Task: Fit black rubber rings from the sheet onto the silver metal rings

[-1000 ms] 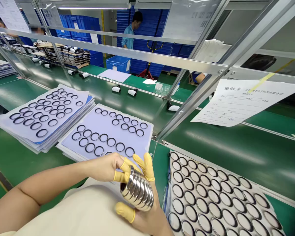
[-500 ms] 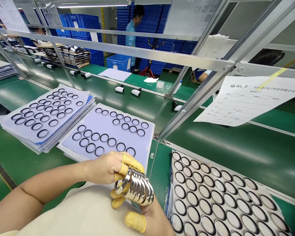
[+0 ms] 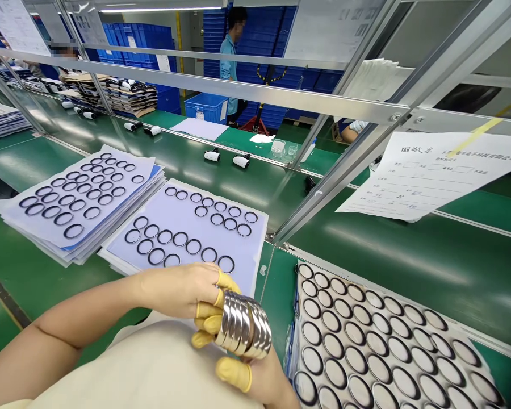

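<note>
A stack of shiny metal rings lies on its side between my two hands, low in the middle. My left hand wears yellow finger cots and closes its fingertips on the stack's left end. My right hand, also with finger cots, cups the stack from below, its thumb tip showing in front. Just beyond my hands lies a white sheet with black rings in rows. To the right sits a tray of round silver parts.
A thicker pile of ring sheets lies on the green bench at left. A slanted metal frame bar crosses overhead, with a paper form hanging on it. Beyond the conveyor a person in a blue shirt stands by blue crates.
The loose end ring that my left fingers were tilting off is back flush with the stack. The stack has shifted slightly right and my left fingers have closed on its end.
</note>
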Demonstrator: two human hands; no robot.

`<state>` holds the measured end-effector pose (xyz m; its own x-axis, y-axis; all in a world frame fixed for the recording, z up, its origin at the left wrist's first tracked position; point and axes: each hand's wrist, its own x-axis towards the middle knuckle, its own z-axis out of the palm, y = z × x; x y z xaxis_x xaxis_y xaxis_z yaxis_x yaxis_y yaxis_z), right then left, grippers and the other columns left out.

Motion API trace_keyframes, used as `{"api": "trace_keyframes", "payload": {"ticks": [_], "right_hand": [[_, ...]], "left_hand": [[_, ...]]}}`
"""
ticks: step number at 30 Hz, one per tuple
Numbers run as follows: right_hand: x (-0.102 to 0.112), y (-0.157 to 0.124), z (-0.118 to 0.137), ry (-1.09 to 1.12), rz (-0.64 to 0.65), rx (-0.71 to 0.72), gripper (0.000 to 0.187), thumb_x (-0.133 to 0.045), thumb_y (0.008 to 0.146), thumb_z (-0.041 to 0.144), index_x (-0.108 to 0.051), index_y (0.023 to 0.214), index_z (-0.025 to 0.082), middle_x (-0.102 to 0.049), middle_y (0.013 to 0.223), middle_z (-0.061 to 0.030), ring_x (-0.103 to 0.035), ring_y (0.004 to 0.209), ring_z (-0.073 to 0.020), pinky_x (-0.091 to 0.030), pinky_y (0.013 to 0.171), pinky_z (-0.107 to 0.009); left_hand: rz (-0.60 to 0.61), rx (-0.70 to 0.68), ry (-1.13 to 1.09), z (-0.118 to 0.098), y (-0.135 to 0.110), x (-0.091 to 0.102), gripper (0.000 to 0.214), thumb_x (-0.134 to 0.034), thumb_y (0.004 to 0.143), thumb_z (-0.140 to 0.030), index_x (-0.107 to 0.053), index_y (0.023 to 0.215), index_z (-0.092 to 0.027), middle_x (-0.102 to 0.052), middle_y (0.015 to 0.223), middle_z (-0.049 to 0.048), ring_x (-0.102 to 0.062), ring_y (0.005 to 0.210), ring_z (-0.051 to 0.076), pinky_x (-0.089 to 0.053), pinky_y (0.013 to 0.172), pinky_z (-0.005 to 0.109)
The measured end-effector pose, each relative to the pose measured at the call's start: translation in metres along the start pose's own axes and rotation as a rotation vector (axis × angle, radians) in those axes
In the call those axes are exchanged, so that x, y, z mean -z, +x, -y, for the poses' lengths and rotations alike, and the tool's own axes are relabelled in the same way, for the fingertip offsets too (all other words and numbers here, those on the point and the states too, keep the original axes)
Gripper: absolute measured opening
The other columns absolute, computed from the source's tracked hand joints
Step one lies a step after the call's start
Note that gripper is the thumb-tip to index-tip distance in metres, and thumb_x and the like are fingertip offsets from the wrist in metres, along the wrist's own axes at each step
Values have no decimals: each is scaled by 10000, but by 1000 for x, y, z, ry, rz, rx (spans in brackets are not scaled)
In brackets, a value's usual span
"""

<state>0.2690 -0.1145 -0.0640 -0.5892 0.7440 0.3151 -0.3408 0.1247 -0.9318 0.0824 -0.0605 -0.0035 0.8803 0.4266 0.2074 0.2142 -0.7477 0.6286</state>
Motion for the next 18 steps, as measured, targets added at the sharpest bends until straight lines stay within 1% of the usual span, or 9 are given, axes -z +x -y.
{"api": "trace_keyframes", "payload": {"ticks": [2, 4, 7, 9, 11, 13, 15, 16, 18], "right_hand": [[0, -1, 1, -40, -34, -19, 363, -681, 796, 486, -731, 1090, 279, -770, 990, -46, -704, 934, -265, -559, 863, -400], [0, -2, 1, -106, -64, -52, 342, -685, 786, 502, -747, 1012, 253, -772, 900, -44, -708, 815, -252, -581, 777, -371], [-1, -4, 0, -247, -85, -72, 322, -649, 801, 536, -736, 861, 231, -718, 721, -26, -655, 679, -227, -575, 675, -342], [-1, -4, -2, -378, -113, -50, 314, -625, 822, 531, -719, 799, 231, -671, 672, -15, -603, 632, -206, -556, 648, -333], [0, -3, -3, -500, -135, -14, 301, -617, 833, 526, -714, 840, 241, -679, 736, -23, -599, 695, -215, -543, 719, -354], [2, -2, -3, -572, -102, 38, 336, -593, 846, 558, -702, 986, 273, -710, 878, -34, -621, 840, -247, -501, 886, -415], [5, -2, -3, -596, -51, 91, 427, -561, 846, 607, -647, 1145, 314, -708, 1027, -35, -613, 996, -274, -411, 1025, -467], [6, -3, -3, -602, -51, 105, 474, -553, 838, 629, -620, 1196, 324, -695, 1086, -39, -600, 1055, -283, -385, 1054, -479], [7, -5, -2, -610, -86, 105, 554, -556, 806, 673, -609, 1223, 313, -660, 1183, -61, -560, 1147, -308, -380, 1065, -488]], "left_hand": [[115, 51, 0, 0, -3, 8, 171, -512, 922, -153, -656, 837, -190, -703, 869, 63, -636, 831, 176, -463, 843, 290], [202, 93, 9, -1, -7, 15, 181, -515, 938, -190, -632, 800, -200, -680, 756, 28, -611, 726, 156, -450, 782, 264], [256, 138, 8, -2, -12, 21, 135, -516, 943, -203, -618, 855, -215, -677, 748, 10, -593, 688, 149, -425, 721, 248], [259, 159, -6, -3, -14, 21, 111, -518, 935, -193, -616, 891, -220, -666, 712, -2, -568, 627, 143, -413, 670, 245], [258, 167, -49, -4, -15, 20, 86, -538, 916, -192, -619, 910, -220, -641, 654, -15, -528, 556, 136, -406, 627, 244], [250, 169, -134, -4, -15, 16, 78, -548, 903, -198, -624, 900, -211, -635, 641, -11, -522, 539, 132, -412, 604, 236], [270, 176, -282, -3, -15, 10, 132, -517, 920, -221, -628, 855, -194, -655, 659, 8, -561, 562, 131, -436, 595, 218], [289, 184, -366, -2, -15, 7, 180, -492, 934, -237, -631, 832, -185, -666, 665, 19, -585, 573, 130, -451, 594, 208], [332, 203, -500, 0, -15, -1, 252, -460, 956, -283, -651, 835, -172, -685, 672, 34, -626, 594, 133, -479, 604, 197]]}}
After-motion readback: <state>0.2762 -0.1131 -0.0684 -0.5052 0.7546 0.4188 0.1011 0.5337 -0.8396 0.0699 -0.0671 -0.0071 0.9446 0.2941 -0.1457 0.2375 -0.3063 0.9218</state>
